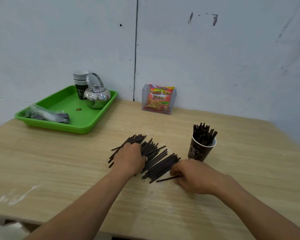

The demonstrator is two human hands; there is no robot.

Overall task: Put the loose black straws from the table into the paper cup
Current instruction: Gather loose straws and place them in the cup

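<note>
1. Black and thin, the loose black straws point(154, 157) lie in a fanned heap near the middle of the pale wood-grain table point(59, 170), most of them slanting from the front-left towards the back-right.
2. The left hand point(130, 159) rests on the left part of the heap, knuckles up. Its fingers are curled down into the straws and its thumb is pressed against them, so it grips a bunch and hides the straws beneath it.
3. The right hand point(194, 177) is at the heap's front-right end and slightly blurred. Its curled fingers pinch a single straw point(168, 178) that lies almost flat on the table, apart from the rest.
4. The dark brown paper cup point(199, 152) with a white rim stands upright just behind the right hand and to the right of the heap. It is already holding a bundle of upright straws point(203, 134) that stick out above its rim.
5. At the back-left corner sits a bright green plastic tray point(66, 126). It carries a stack of dark paper cups point(80, 84), a shiny metal kettle point(97, 97) just beside the stack, and a crumpled clear plastic bag point(45, 115) near the tray's front-left corner.
6. Along the back edge, near its middle, a clear plastic holder point(173, 101) stands against the grey-white wall point(215, 58) with a red-and-yellow snack packet point(160, 97) inside.
</note>
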